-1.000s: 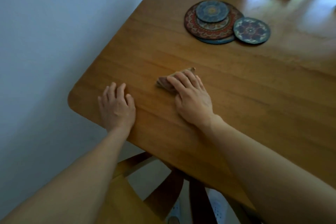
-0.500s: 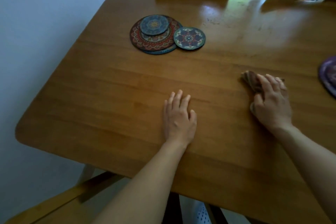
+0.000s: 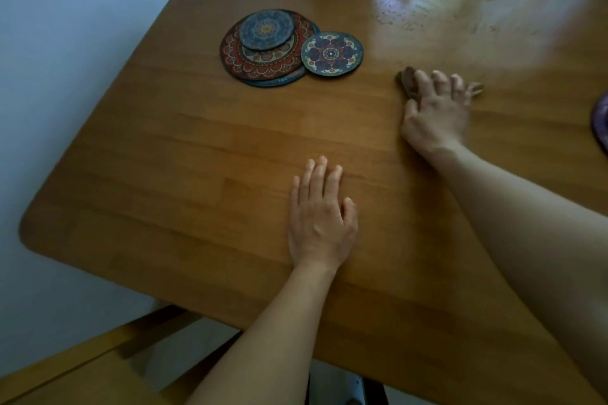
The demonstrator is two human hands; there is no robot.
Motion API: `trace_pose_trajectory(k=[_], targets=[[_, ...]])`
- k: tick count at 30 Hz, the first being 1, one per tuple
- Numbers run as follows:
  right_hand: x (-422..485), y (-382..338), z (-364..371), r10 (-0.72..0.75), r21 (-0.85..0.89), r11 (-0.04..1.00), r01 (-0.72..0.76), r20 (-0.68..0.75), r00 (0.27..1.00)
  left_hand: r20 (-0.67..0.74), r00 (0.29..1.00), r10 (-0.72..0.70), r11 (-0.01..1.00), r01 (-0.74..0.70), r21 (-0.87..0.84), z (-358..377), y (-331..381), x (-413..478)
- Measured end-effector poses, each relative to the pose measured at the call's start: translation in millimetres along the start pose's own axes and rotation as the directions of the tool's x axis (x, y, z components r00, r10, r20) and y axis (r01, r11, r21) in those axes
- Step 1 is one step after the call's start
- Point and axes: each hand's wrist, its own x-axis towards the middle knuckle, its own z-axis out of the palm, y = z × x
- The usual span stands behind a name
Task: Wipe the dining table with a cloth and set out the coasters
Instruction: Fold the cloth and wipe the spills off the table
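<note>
Quick rundown of the wooden counter (image 3: 197, 158). There are 2 hands on it and 1 cloth.

The left hand (image 3: 320, 223) lies flat, palm down, near the front edge. Its fingers (image 3: 317, 174) are straight and close together and hold nothing.

The right hand (image 3: 436, 118) is farther in and to the right, sitting on top of a small brown cloth (image 3: 408, 80). Its fingers are spread and laid over the cloth, pressing it to the wood rather than wrapping round it. The thumb sits beside it. Only 2 bits of the cloth poke out: 1 past the index finger and 1 past the little finger.

The coasters sit left of the cloth, near it but not touching.
- There are 2 big round mats stacked, a red patterned mat (image 3: 260, 64) on top of a blue mat (image 3: 279, 80) that shows only an edge.
- 1 small blue coaster (image 3: 266, 29) sits on the red one.
- 1 more small coaster (image 3: 331, 53), with a green rim, sits on the wood at the stack's right side. I can't tell if it touches or overlaps.
- 1 purple round piece (image 3: 602, 122) is cut off at the right edge, well apart from the rest.

A wooden chair (image 3: 82, 365) is tucked at the near left corner, and a pale wall (image 3: 65, 43) runs along the left.
</note>
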Motion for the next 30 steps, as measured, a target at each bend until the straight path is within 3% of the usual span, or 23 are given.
trace_pose_trajectory(k=[5,8,11,16,19,22,25,30], targets=[[-60,-44,12,-0.389,0.077,0.920,0.384,0.076,0.918,-0.016,1.000,0.008,1.000,-0.008,-0.001,0,2,1],[-94,-27,8,-0.466,0.111,0.884,0.455,0.112,0.878,-0.022,1.000,-0.001,1.000,0.001,-0.003,-1,1,1],[-114,16,-11,-0.389,0.097,0.920,0.380,0.099,0.916,0.001,1.000,-0.005,1.000,0.005,-0.015,-3,1,2],[-153,118,-51,-0.040,0.087,0.995,0.039,0.016,0.999,0.017,1.000,-0.008,0.999,0.009,-0.041,-5,-2,1],[-178,149,-61,0.184,0.076,0.981,-0.180,-0.051,0.982,0.018,1.000,0.005,0.998,-0.004,-0.066,-6,-4,-1],[-193,132,-51,0.340,0.064,0.940,-0.334,-0.139,0.930,0.012,1.000,0.020,0.996,-0.018,-0.089,-6,-8,-8],[-204,91,-37,0.330,0.028,0.944,-0.329,-0.122,0.936,-0.002,1.000,0.025,0.991,-0.025,-0.135,-5,-7,-33],[-244,12,-11,0.021,0.025,0.999,-0.021,-0.011,1.000,0.047,0.999,0.011,0.956,0.003,-0.293,-5,-5,-57]])
